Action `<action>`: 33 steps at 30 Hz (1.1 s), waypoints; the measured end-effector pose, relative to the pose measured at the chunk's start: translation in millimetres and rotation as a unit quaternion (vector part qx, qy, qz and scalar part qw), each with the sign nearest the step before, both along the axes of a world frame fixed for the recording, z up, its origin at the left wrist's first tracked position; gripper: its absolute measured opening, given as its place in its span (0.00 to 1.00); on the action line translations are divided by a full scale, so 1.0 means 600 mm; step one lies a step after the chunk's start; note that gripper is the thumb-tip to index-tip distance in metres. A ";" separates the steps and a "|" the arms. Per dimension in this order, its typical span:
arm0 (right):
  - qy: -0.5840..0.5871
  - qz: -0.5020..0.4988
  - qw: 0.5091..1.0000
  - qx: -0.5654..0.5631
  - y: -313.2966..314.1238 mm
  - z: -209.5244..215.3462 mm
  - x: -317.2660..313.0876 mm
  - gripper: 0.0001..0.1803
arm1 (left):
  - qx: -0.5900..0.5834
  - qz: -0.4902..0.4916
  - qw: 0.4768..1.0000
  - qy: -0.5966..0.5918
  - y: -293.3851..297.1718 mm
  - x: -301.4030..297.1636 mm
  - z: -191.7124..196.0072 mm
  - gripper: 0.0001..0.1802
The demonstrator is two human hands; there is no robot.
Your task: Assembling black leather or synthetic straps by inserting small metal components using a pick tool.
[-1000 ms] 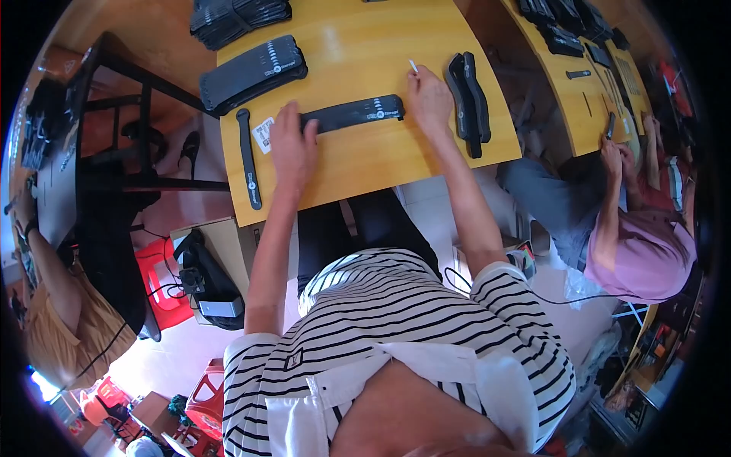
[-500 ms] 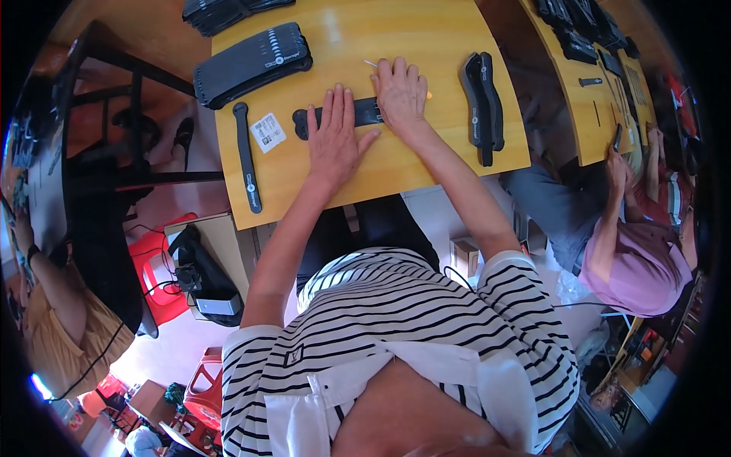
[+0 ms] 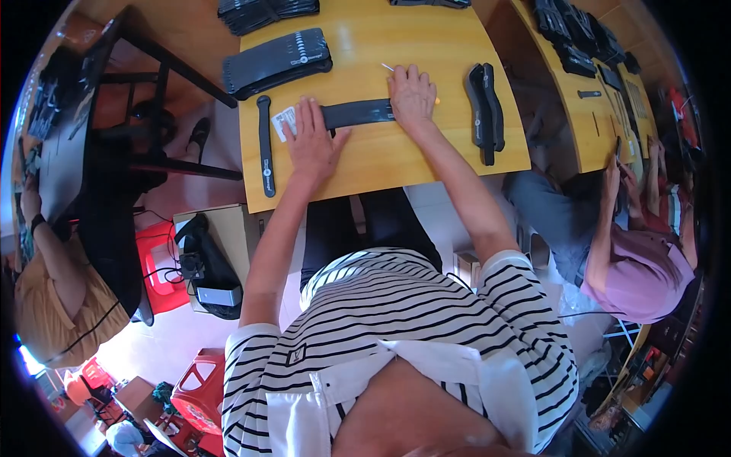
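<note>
Covering the left end of a black strap point(image 3: 358, 113) on the yellow tabletop point(image 3: 373, 156) with a flat left hand point(image 3: 314, 142), the right end with a curled right hand point(image 3: 412, 99) holding a thin white-tipped stick point(image 3: 387, 67).

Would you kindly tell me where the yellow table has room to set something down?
Bare table shows nearer than the middle strap, between left hand and right forearm, and beyond the right hand, right of the strap stack. Crowded: the far left, with that stack and another bundle.
</note>
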State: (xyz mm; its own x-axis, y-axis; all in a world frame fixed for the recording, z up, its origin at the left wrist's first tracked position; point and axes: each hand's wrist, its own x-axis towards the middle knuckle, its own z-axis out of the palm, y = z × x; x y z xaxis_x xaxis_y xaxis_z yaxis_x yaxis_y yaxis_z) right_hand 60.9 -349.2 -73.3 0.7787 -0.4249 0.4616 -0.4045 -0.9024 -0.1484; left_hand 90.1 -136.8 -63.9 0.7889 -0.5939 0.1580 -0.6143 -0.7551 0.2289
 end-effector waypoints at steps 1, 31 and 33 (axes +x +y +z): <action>0.002 0.013 0.999 0.048 -0.013 0.000 -0.001 0.10 | -0.014 0.020 1.000 -0.018 0.009 -0.003 0.007 0.43; -0.121 0.120 0.952 0.254 0.098 0.080 -0.099 0.12 | -0.516 0.166 0.666 0.513 0.161 -0.074 0.118 0.08; -0.048 0.200 0.785 0.584 0.147 0.091 -0.119 0.11 | -0.515 0.147 0.652 0.536 0.129 -0.106 0.118 0.12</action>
State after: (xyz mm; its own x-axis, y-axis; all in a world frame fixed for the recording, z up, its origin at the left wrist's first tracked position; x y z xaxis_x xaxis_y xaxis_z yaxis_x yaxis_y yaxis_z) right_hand -10.7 -261.2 -18.8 0.9435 -0.3314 0.0035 -0.0595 -0.1798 -0.9819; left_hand 26.2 -59.3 7.1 0.8297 -0.4067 -0.3823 0.4526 0.0894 0.8872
